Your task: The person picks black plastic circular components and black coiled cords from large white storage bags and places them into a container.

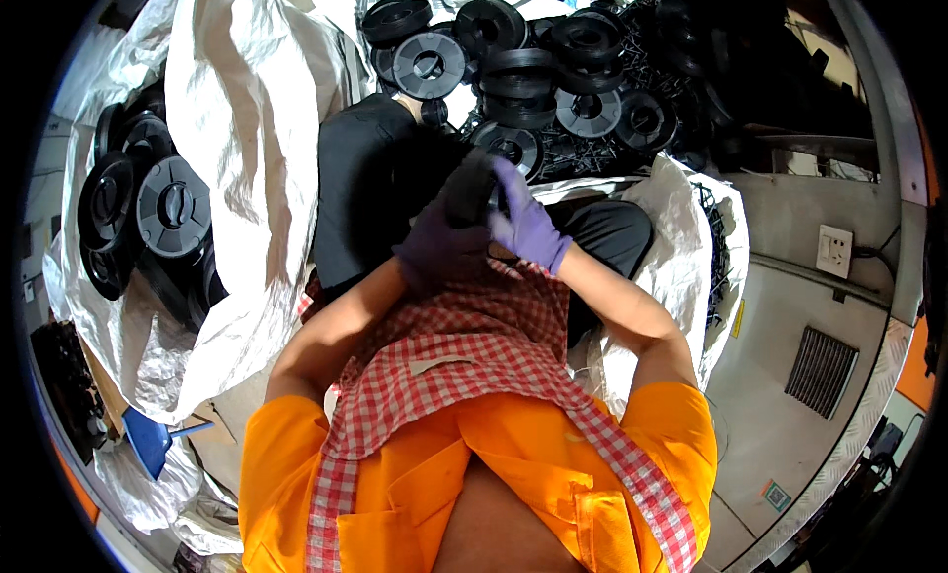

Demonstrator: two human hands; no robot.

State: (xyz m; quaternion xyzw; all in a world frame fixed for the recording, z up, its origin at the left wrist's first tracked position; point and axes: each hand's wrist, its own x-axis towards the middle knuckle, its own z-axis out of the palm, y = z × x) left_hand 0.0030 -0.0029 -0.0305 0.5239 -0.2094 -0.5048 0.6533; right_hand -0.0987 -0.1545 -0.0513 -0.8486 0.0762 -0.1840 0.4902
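Both my hands wear purple gloves and meet over my lap on one black round plastic disc (472,186), held on edge. My left hand (439,245) grips its lower left side. My right hand (525,218) wraps its right side, fingers curled over the rim. Below them lies a red and white checked cloth (464,336) over my lap and orange shirt. Just beyond the held disc is a heap of black plastic discs (533,70), several of them stacked.
A large white woven sack (247,129) at my left holds more black discs (148,208). Another white sack (691,257) lies at my right. A blue dustpan (148,440) sits at lower left. A wall socket (834,249) and vent grille (820,371) are at right.
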